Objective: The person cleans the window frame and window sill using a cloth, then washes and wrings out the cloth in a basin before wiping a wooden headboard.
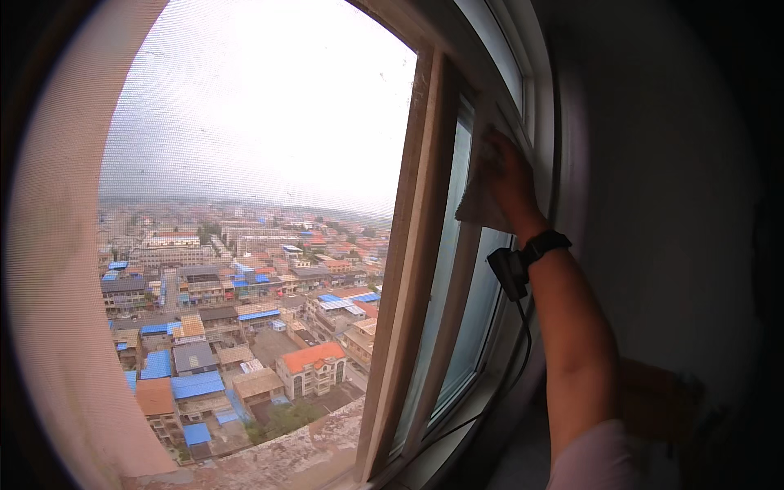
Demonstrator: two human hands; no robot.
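My right hand point(512, 175) is raised at the window, its fingers closed on a thin pale cloth point(483, 209) with a jagged lower edge. The cloth lies against the upper part of the window frame point(445, 245), beside a narrow glass pane point(464, 131). My fingertips are partly hidden in its folds. Around my right wrist sits a black strap point(545, 245) with a small black box point(508, 275), from which a cable point(523, 359) hangs toward the sill. My left hand is out of view.
An insect screen point(261, 106) covers the opening at left, with rooftops far below. A weathered outer ledge point(278, 449) lies beyond it. Upright frame bars point(396, 269) stand between the screen and the glass panes. At right is a dark wall point(653, 163).
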